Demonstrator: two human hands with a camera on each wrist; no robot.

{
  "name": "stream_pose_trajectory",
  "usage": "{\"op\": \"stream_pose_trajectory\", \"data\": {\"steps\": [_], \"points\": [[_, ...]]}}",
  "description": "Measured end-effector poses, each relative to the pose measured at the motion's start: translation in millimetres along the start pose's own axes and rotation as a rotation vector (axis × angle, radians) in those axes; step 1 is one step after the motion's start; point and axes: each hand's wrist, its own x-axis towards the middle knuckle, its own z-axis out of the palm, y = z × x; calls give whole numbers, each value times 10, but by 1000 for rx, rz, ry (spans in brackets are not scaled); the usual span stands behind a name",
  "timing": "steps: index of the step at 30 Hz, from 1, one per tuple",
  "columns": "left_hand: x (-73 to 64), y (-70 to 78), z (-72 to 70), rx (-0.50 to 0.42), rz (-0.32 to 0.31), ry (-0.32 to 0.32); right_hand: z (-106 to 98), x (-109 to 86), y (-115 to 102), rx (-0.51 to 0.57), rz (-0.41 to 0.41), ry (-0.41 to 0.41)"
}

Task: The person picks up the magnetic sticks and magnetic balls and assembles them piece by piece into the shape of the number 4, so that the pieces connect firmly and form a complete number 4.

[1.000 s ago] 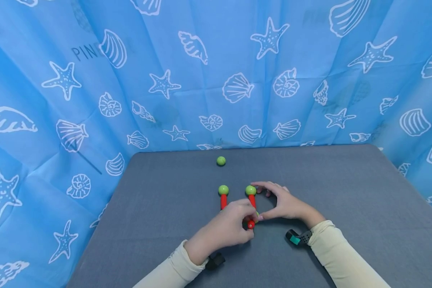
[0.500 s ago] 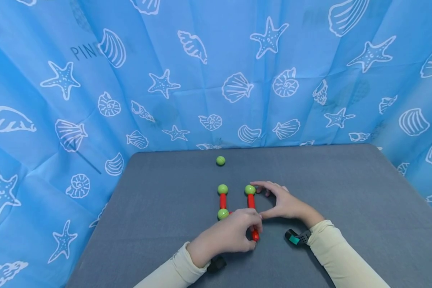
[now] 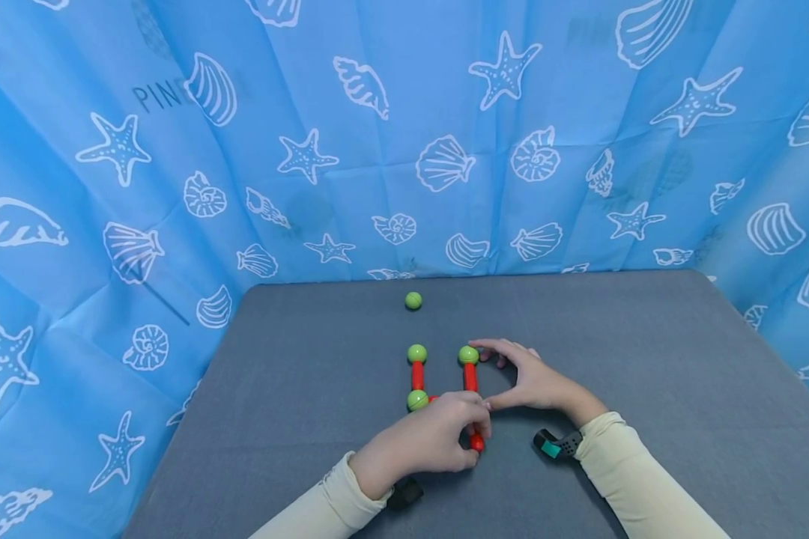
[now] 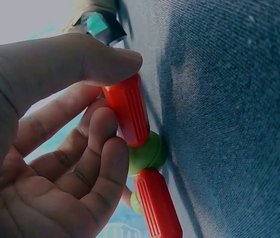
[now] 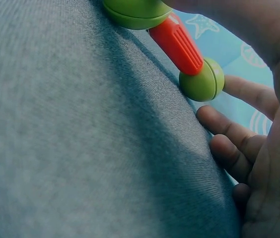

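Red grooved rods and green balls form a joined frame on the grey tabletop. My left hand (image 3: 438, 438) pinches a red rod (image 4: 130, 111) between thumb and fingers; its far end meets a green ball (image 4: 152, 153). From the right, my right hand (image 3: 529, 382) spans one side of the frame. Its thumb touches that near ball, and its index fingertip touches the far ball (image 5: 202, 82); a red rod (image 5: 177, 44) joins the two. On the frame's left, another red rod (image 3: 417, 376) links two green balls. The left hand covers part of the frame in the head view.
A loose green ball (image 3: 413, 300) lies beyond the frame, toward the back of the grey table (image 3: 310, 337). Behind the table hangs a blue curtain (image 3: 377, 202) with white shells and starfish. Both wrists wear dark straps.
My left hand has moved slightly toward me and right, bringing the pinched rod in line with the right side. The left corner ball came into view. The right hand stays in place.
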Motion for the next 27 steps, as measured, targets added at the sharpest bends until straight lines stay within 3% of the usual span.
{"op": "stream_pose_trajectory", "data": {"steps": [10,17,21,27], "points": [[1,2,0,10,10,-1,-4,-7,-23,-4,-9,5],[-28,-78,-82,-128,62,27,-11,-8,-23,-2,-15,4],[-42,-171,-171,-183,27,127,-9,-19,-20,-1,-8,2],[-141,-359,-420,-216,-120,348,-6,-9,-32,-13,1,4]]}}
